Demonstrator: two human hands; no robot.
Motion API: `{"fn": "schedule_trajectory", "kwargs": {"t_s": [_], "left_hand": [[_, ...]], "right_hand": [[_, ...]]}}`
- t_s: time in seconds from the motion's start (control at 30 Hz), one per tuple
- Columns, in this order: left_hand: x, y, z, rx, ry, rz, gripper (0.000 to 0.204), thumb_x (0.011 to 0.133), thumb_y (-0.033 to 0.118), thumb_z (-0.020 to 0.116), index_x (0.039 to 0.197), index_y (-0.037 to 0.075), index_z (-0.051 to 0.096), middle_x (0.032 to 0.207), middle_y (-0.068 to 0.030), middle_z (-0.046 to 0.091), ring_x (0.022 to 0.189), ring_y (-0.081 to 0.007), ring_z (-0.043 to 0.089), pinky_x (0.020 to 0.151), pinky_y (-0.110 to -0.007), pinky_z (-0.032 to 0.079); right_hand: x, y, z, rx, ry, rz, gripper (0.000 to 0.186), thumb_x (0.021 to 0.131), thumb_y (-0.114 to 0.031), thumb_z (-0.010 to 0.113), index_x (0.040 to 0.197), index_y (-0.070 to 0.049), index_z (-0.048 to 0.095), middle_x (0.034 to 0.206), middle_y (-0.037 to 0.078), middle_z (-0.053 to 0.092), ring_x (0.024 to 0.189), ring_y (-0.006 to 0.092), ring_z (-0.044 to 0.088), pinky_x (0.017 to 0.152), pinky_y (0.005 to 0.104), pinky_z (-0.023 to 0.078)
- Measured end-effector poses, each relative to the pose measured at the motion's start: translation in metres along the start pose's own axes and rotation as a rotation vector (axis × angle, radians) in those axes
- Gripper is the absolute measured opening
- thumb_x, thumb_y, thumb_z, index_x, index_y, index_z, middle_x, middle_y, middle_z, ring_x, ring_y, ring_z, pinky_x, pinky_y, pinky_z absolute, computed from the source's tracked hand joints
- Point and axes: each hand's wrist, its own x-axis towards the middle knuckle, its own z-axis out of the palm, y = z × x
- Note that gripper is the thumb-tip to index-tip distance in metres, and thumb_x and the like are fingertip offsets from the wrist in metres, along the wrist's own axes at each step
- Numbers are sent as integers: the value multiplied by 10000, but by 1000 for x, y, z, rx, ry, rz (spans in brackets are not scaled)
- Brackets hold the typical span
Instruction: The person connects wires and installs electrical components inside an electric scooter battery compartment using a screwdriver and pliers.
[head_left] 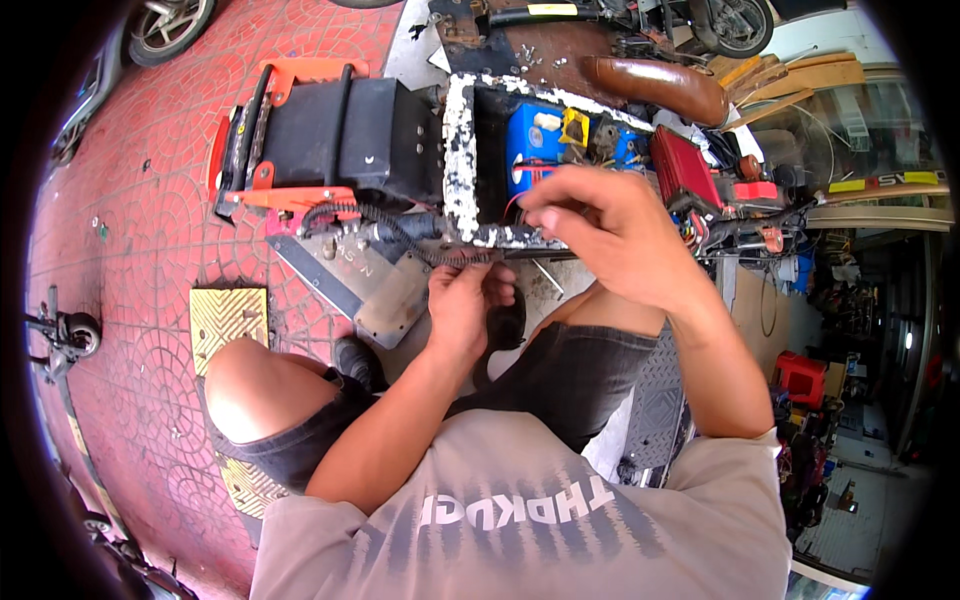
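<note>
Hidden: the fingertips of the right hand [600, 225] curl over the rim of the open compartment, so what they pinch is hard to make out; a thin red wire [512, 205] runs up to them.
Left hand: the left hand [462, 305] is closed around the ribbed black corrugated cable sleeve [400, 232], just below the compartment edge; the dark object under its palm cannot be told.
Hands: near each other but apart, right above left.
Compartment: a black metal frame with chipped white paint [462, 150], lying on the floor in front of the knees.
Packages: a glossy blue rectangular battery block [525, 140] sits inside the frame, a small yellow tag [574, 126] beside it, its print too small to make out.
Materials: a matte black plastic body panel with orange trim [330, 130] to the left; a ridged yellow rubber ramp [228, 315] on the red patterned brick floor [140, 200].
Cut off: a brown leather seat [655, 85] at the top, partly behind clutter.
</note>
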Motion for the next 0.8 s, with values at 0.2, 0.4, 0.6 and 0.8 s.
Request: {"fn": "schedule_trajectory", "kwargs": {"t_s": [0.2, 0.4, 0.6, 0.8], "left_hand": [[-18, 4, 7, -18, 7, 144, 176, 985, 70, 542, 1123, 14, 635, 965, -126, 731, 797, -211, 683, 674, -378, 584], [-2, 17, -9, -351, -28, -34, 187, 1019, 118, 521, 1168, 80, 628, 984, -88, 700, 827, -226, 673, 734, -414, 592], [3, 17, -14, -304, -76, -76, 95, 1018, 178, 625, 1079, 116, 665, 894, -34, 696, 807, -182, 666, 735, -396, 570], [7, 19, -12, -212, -104, -70, 70, 1015, 188, 649, 1040, 129, 676, 897, -17, 697, 783, -163, 667, 706, -384, 578]], "right_hand": [[-49, 54, 8, 471, 269, 491, 287, 1008, -241, 666, 1158, 3, 690, 962, 94, 744, 760, 150, 715, 599, 266, 542], [-32, 53, 7, 606, 288, 493, 379, 976, -342, 736, 1154, -9, 704, 946, 98, 752, 656, 109, 674, 517, 226, 494], [-18, 64, 20, 364, 326, 451, 290, 973, -281, 734, 1077, -10, 740, 889, 92, 761, 575, 78, 610, 464, 218, 430], [-20, 74, 20, 453, 304, 424, 244, 980, -222, 712, 1065, 4, 743, 931, 96, 775, 582, 78, 608, 478, 220, 420]]}}
